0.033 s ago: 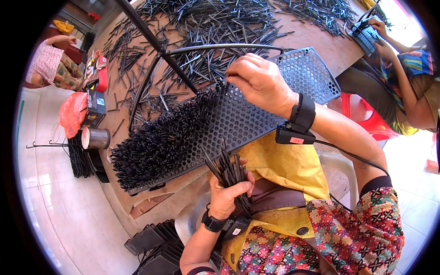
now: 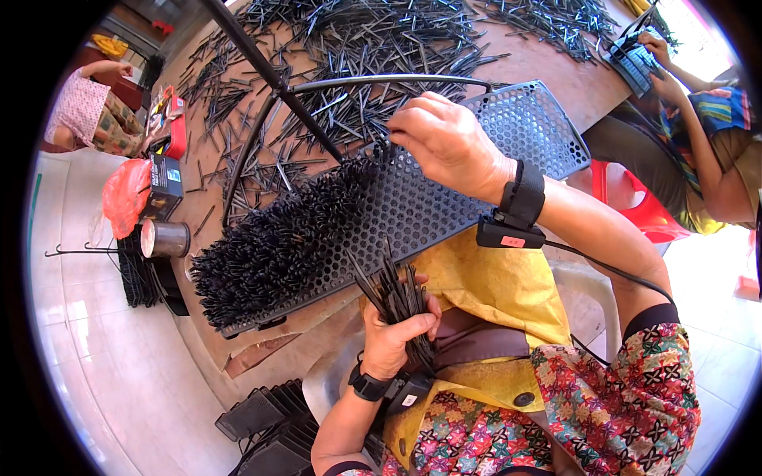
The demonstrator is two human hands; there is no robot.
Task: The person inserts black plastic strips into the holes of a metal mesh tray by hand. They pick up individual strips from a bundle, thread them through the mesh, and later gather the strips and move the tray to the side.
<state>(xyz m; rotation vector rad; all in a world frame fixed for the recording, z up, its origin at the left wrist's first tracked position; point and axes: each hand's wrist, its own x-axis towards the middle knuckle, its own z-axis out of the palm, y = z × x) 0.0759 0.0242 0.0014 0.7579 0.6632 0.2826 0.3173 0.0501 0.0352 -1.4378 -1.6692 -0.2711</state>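
A perforated black plate [image 2: 444, 194] lies slanted in front of me, its left part thickly covered with upright black bristle-like strips [image 2: 270, 242]. My right hand [image 2: 452, 143] is closed in a pinch at the edge of that tufted area, above the bare holes. A dark strip shows at its fingertips, partly hidden by them. Below the plate's near edge, my left hand [image 2: 401, 329] is wrapped round a bundle of loose black strips [image 2: 399, 293], which fan out upward past the thumb.
A metal frame bar [image 2: 254, 59] crosses beyond the plate. Heaps of black strips [image 2: 373, 40] cover the far table [image 2: 210, 159]. A tin [image 2: 165, 238] and red plastic bag [image 2: 127, 194] are at left, stacked black plates [image 2: 270, 432] below. Another person's hand [image 2: 667, 83] works at right.
My right hand has shifted very slightly to the left, still pinched over the plate. The left hand and its bundle look the same.
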